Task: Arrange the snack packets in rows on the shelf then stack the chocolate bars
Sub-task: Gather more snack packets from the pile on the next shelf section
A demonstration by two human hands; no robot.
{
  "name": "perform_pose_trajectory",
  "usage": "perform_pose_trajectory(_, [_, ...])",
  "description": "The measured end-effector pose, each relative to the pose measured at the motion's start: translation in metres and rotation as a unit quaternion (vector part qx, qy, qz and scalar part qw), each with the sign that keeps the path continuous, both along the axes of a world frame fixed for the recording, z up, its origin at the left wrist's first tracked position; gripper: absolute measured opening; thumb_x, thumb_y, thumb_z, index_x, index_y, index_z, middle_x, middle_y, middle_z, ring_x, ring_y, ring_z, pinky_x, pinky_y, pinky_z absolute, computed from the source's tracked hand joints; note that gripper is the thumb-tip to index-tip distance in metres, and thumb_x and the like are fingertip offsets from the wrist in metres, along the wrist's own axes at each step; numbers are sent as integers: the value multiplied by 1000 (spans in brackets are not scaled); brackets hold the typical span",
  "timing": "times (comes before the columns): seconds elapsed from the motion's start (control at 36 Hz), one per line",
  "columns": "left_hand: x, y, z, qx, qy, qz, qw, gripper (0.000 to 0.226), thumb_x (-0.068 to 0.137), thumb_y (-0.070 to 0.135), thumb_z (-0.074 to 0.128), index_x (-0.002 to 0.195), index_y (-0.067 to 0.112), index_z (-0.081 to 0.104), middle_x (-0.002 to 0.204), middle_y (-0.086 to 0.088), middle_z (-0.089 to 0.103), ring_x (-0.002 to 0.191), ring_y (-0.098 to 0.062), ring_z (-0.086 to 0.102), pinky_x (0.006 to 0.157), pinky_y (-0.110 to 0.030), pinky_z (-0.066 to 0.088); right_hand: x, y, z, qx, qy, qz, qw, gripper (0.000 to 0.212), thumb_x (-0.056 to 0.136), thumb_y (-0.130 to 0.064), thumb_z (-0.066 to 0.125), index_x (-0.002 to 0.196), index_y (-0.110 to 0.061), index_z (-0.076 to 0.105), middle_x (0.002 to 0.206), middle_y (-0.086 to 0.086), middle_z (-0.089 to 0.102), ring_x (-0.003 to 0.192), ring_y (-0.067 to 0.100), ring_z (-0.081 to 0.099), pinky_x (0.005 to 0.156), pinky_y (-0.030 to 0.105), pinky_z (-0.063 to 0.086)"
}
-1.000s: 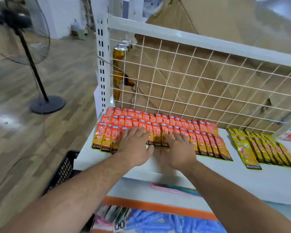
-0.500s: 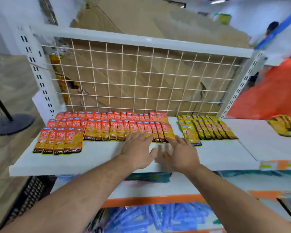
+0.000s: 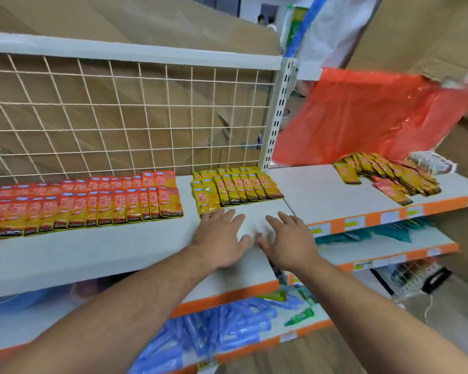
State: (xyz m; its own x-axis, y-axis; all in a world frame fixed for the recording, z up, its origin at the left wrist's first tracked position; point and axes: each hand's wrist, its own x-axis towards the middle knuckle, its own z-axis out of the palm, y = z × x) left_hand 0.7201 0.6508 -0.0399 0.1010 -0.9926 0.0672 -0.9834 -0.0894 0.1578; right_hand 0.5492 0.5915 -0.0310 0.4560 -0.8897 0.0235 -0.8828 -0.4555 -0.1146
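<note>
Orange snack packets [image 3: 92,203] are laid in rows along the shelf [image 3: 106,249] toward its back edge, yellow snack packets [image 3: 235,187] beside them, while the left hand [image 3: 222,238] and right hand [image 3: 289,241] are held open, empty, near its front edge.

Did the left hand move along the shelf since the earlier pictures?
Yes. The left hand went rightward, from the orange packets to the yellow packets.

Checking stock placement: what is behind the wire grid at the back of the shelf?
Behind the wire grid stands flattened brown cardboard, creased and torn in places, filling nearly every opening. Whatever lies behind that cardboard is covered and cannot be seen.
</note>
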Motion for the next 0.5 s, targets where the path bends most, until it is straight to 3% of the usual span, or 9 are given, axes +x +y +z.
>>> perform_pose_trajectory(0.22, [-49, -66, -6, 26, 18, -66, 997, 62, 98, 55, 33, 154, 28, 27, 162, 0, 22, 149, -24, 16, 121, -45, 11, -54, -43, -10, 12, -3, -65, 998, 64, 94, -56, 46, 151, -28, 38, 159, 5, 33, 144, 29, 30, 116, 43, 30])
perform_pose_trajectory(0.42, [-83, -152, -11, -10, 8, -143, 990, 60, 96, 56, 35, 149, 27, 36, 155, 0, 36, 142, -24, 29, 116, -43, 23, -90, -101, -10, 16, 12, -121, 992, 69, 94, -60, 48, 153, -27, 36, 160, 8, 32, 145, 30, 28, 118, 42, 28])
perform_pose_trajectory(0.5, [-98, -190, -10, -7, 12, -173, 985, 61, 96, 55, 34, 150, 27, 34, 157, 0, 33, 144, -25, 26, 117, -44, 19, -106, -130, -8, 26, 4, -157, 987, 70, 93, -61, 47, 153, -27, 35, 161, 7, 30, 146, 30, 26, 118, 45, 28])
